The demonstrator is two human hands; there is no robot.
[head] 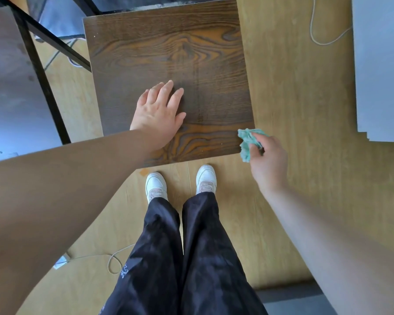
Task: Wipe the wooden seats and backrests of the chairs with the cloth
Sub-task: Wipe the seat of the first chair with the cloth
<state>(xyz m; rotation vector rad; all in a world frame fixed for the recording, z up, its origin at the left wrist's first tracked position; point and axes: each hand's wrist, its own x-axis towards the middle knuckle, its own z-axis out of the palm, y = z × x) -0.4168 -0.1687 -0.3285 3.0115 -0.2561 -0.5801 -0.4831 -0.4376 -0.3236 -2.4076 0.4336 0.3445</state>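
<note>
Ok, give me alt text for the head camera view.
Seen from above, a left hand presses flat on a dark wooden seat while the right hand holds a crumpled green cloth at its front right corner.

Both forearms are bare from the frame edges down to the wrists, with no sleeves, watch or rings in sight on the left hand (pixel 157 114) or the right hand (pixel 267 160). The legs wear loose, wide-cut black trousers of a slightly shiny, crinkled fabric (pixel 191 253), reaching to the shoes. Small pale lettering or a printed mark runs down the outer side of the left trouser leg, too small to read. On the feet are white low-top trainers with pale pink laces and tongues (pixel 156 186).
</note>
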